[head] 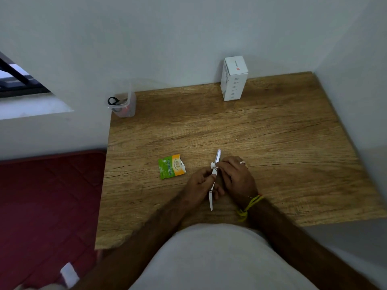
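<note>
1. White folding tool (217, 158) is held between both hands just above the table (272, 132), near its front edge. One thin arm points away and a pointed arm hangs toward the person.
2. The left hand (200, 181) has its fingers curled round the tool near the hinge. The right hand (236, 174) pinches a small white wad (213, 164) against the shaft.
3. It looks light, stiff and thin, probably slick plastic. The pointed end may be sharp, so the middle of the shaft seems the safest hold.
4. A torn green sachet (171, 166) lies just left of the hands.
</note>
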The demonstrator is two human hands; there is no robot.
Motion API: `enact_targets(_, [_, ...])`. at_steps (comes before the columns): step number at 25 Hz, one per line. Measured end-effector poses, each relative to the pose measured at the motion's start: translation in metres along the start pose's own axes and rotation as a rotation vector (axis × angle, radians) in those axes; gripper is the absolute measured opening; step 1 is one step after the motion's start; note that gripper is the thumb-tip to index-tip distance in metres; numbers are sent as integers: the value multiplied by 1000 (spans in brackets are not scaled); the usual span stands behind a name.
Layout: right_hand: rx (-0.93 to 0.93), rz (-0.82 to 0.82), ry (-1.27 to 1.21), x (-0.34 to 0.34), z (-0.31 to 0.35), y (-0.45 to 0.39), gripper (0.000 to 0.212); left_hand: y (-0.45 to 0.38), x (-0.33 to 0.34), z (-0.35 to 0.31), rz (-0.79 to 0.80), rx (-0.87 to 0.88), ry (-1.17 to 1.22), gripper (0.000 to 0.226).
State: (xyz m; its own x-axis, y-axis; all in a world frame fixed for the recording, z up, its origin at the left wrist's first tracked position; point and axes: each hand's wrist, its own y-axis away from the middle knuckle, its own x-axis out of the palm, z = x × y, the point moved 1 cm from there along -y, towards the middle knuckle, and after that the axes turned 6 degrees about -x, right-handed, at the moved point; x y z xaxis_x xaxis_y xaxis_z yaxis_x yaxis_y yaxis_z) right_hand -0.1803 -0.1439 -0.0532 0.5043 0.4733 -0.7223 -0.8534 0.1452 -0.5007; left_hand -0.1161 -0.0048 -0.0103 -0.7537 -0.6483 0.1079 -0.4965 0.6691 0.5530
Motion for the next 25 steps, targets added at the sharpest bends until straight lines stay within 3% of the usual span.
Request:
enact_targets(4, [6, -18, 32, 3, 1, -3, 44, -1, -2, 1, 16, 35, -34, 26])
enact_targets(10, [-82, 49, 70, 3, -16, 4, 21, -2, -5, 2, 28, 26, -68, 29])
enact_targets(13, [-102, 38, 52, 2, -14, 3, 21, -1, -5, 0, 31, 24, -95, 28])
enact_targets(18, [23, -42, -61, -2, -8, -4, 18, 0, -3, -3, 18, 21, -96, 24])
enact_targets(22, [-45, 26, -45, -3, -9, -7, 37, 0, -4, -2, 28, 17, -73, 26])
enact_targets(25, [48, 90, -111, -5, -17, -9, 21, 1, -5, -3, 43, 23, -90, 28])
